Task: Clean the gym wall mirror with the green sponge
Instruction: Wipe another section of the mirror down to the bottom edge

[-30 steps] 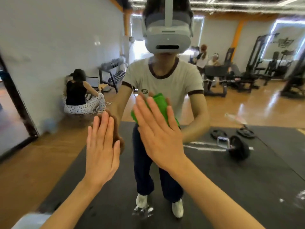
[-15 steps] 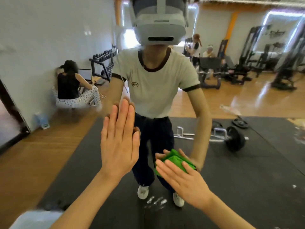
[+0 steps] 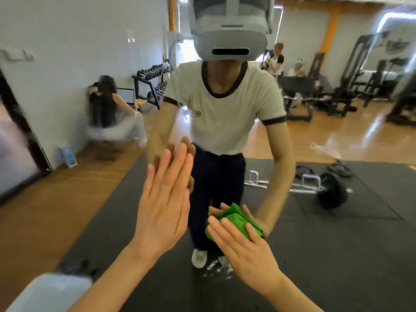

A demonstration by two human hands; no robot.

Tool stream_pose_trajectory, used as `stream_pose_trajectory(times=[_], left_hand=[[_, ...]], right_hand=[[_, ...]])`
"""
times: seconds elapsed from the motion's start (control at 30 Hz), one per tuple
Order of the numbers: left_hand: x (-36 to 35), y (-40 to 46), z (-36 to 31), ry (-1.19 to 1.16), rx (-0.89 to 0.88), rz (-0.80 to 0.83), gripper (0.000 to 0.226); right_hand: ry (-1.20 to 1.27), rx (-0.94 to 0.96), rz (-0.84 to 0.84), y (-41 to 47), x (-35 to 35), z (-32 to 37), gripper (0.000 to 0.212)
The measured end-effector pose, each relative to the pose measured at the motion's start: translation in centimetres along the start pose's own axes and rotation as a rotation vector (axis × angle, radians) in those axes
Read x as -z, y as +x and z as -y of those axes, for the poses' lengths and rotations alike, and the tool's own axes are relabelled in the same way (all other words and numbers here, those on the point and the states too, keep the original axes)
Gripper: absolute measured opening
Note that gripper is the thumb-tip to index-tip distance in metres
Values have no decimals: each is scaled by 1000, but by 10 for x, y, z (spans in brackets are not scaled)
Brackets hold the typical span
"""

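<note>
My right hand (image 3: 245, 251) presses the green sponge (image 3: 234, 220) flat-fingered against the mirror (image 3: 67, 52), low and centre. My left hand (image 3: 164, 199) lies open on the glass beside it, higher up. Reflected shirt logo (image 3: 197, 113): too blurred to read.

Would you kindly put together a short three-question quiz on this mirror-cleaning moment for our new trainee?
1. True or false: the left hand holds the green sponge.
2. Which hand presses the sponge against the mirror? A) left B) right C) both
3. Fill in: the left hand lies ____ on the glass, fingers straight.

Key
1. False; the left hand is bare and flat.
2. B; the right hand presses it with straight fingers.
3. flat
</note>
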State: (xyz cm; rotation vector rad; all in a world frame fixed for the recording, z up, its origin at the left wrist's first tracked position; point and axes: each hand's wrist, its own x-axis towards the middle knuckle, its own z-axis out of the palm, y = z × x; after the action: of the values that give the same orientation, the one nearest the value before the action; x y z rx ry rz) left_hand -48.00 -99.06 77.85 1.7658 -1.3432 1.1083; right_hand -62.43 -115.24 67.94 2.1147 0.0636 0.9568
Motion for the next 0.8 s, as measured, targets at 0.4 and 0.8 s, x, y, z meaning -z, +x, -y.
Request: stream_pose_trajectory(times=[0.4, 0.8], left_hand=[[-29, -23, 8, 38, -11, -124, 66], [-27, -24, 2, 90, -63, -179, 56]], right_hand=[[186, -352, -422, 117, 27, -46, 62], [119, -415, -502, 148, 39, -89, 51]])
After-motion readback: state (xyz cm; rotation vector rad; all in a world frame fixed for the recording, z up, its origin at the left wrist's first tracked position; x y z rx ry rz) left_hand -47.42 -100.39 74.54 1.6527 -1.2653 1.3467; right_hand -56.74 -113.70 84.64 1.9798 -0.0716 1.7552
